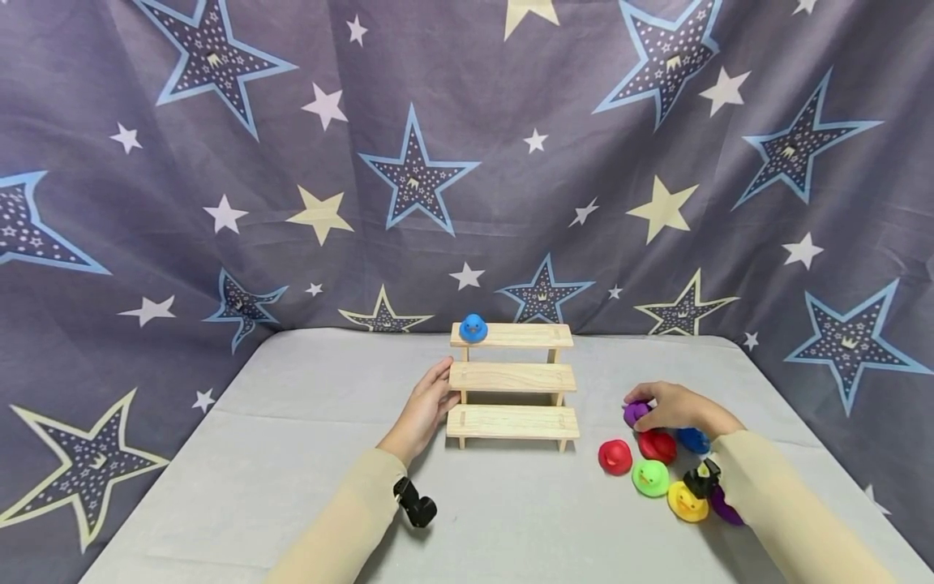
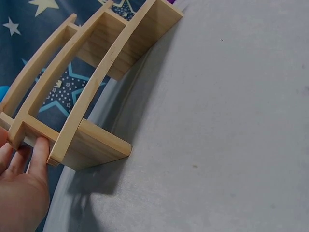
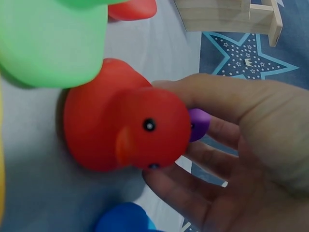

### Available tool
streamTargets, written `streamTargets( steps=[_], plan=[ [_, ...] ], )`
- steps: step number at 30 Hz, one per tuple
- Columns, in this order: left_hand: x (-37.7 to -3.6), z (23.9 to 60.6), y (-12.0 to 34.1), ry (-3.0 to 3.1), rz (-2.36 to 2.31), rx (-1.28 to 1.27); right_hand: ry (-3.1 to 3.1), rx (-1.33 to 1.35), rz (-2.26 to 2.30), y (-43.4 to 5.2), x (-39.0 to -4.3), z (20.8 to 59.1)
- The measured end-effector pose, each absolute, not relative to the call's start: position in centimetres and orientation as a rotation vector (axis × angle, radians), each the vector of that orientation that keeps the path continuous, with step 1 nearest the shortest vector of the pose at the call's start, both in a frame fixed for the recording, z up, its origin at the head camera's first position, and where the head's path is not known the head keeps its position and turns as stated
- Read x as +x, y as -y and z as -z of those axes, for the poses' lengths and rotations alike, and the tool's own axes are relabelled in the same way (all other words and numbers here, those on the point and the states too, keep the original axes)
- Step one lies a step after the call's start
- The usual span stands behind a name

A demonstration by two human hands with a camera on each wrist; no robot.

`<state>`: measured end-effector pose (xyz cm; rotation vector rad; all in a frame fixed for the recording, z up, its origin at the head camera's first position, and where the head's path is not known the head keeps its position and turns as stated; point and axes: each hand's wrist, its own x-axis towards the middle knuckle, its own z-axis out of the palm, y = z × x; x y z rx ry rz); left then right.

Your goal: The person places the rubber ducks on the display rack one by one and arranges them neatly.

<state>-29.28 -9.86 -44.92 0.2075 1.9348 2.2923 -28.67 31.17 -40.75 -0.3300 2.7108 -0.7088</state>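
Nearest, at 4 o'clock on the desk (image 1: 292,454): yellow duck (image 1: 686,501), green duck (image 1: 649,477), two red ducks (image 1: 615,457). Just past them, right hand (image 1: 674,408) w/ fingers curled, pinching the purple duck (image 1: 635,414) (mostly hidden). Left hand (image 1: 423,410), fingers straight, touches the wooden stand (image 1: 511,377) at its 9 o'clock side. Farthest, 12 o'clock: blue duck (image 1: 473,328) on top step.

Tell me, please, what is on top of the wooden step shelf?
A blue duck sits at the left end of the wooden step shelf's top step. The lower two steps look bare; nothing shows behind it.
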Motion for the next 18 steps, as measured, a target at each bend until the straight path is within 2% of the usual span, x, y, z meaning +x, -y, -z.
streamTargets(
  steps=[18],
  plan=[
    [-29.3,44.9,9.7,-1.952,-2.304,0.186,-2.815,-0.426,0.759,-30.8,-28.2,39.3]
  ],
)
